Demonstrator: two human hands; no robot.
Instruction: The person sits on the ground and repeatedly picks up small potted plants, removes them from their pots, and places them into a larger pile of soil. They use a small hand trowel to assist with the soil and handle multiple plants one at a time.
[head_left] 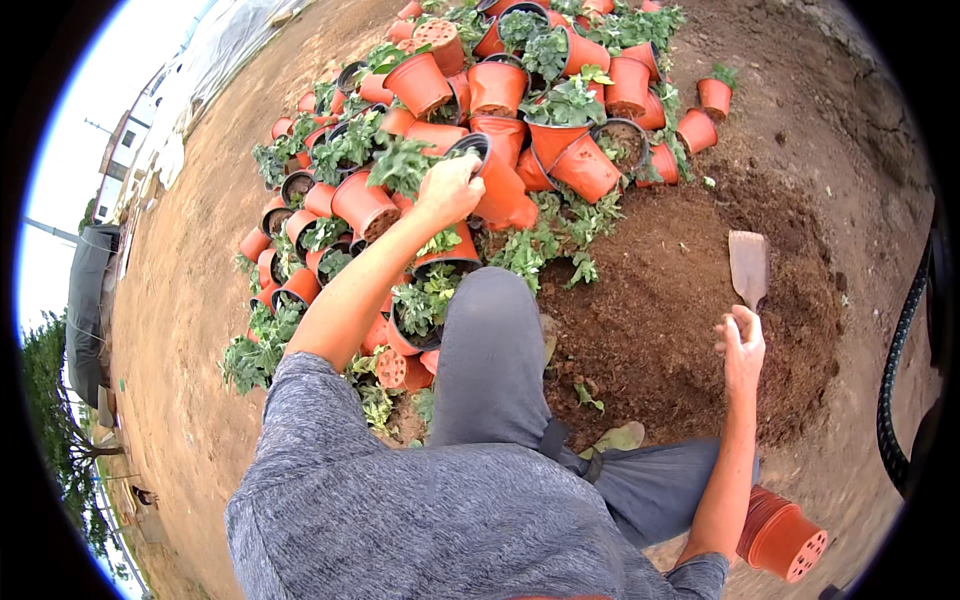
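My left hand (452,190) is closed on the rim of an orange plant pot (503,194) at the near side of a heap of potted plants. The pot tilts, its dark inner rim showing beside my fingers; what it contains is hidden. Leafy green stems (402,166) show just left of that hand. Over on the right, my right hand (741,345) is closed around the handle end of a hand trowel (748,268). The trowel's flat, soil-dusted blade points away from me above a mound of loose brown soil (660,320).
Many orange pots with leafy plants (570,100) lie tumbled ahead and to the left. A stack of nested orange pots (780,535) lies by my right forearm. My bent knee (490,330) stands between heap and soil. A black ribbed hose (890,400) curves along the far right.
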